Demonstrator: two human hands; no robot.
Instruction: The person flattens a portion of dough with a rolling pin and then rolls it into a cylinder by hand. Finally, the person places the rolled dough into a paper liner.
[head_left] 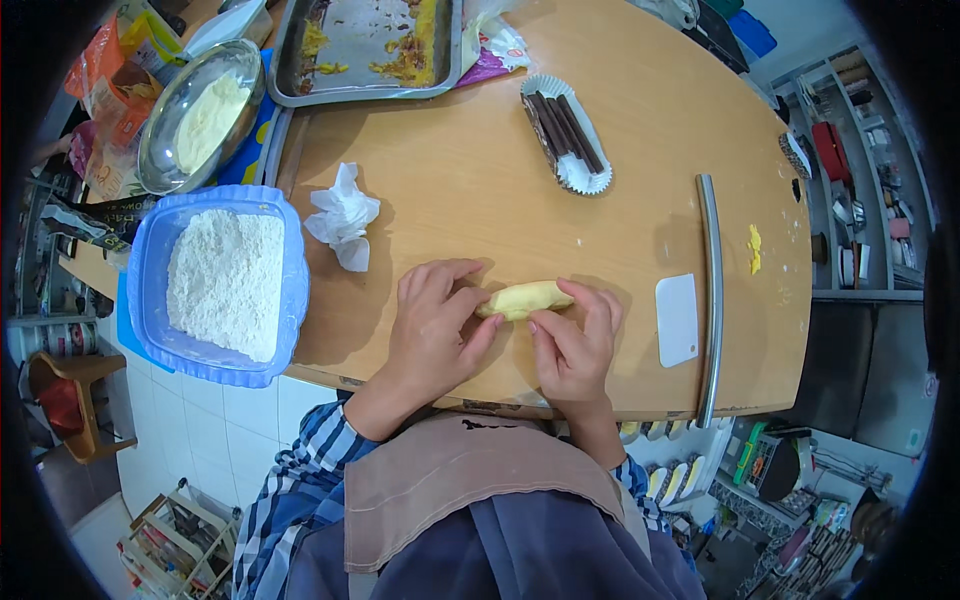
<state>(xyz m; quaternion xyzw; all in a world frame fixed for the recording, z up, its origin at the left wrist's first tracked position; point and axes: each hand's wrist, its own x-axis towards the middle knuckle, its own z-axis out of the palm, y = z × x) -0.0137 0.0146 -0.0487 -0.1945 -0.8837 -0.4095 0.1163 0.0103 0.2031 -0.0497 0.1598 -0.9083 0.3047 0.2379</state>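
Near the front edge of the wooden table [440, 215], a short pale yellow dough roll [524, 299] is held between my two hands. My left hand [436, 318] has its thumb and fingers closed on the roll's left end. My right hand [578, 340] pinches the right end, thumb below and fingers on top. Part of each end is hidden by the fingertips. Farther off, several dark brown sticks [566, 130], probably chocolate, lie in a white fluted paper tray [600, 182].
A blue tub [290, 290] of white flour and a crumpled tissue [343, 216] are at left. Behind stand a metal bowl [158, 150] and a smeared baking tray [360, 97]. At right lie a white scraper [677, 322], a metal rod [711, 290] and a yellow scrap [754, 248].
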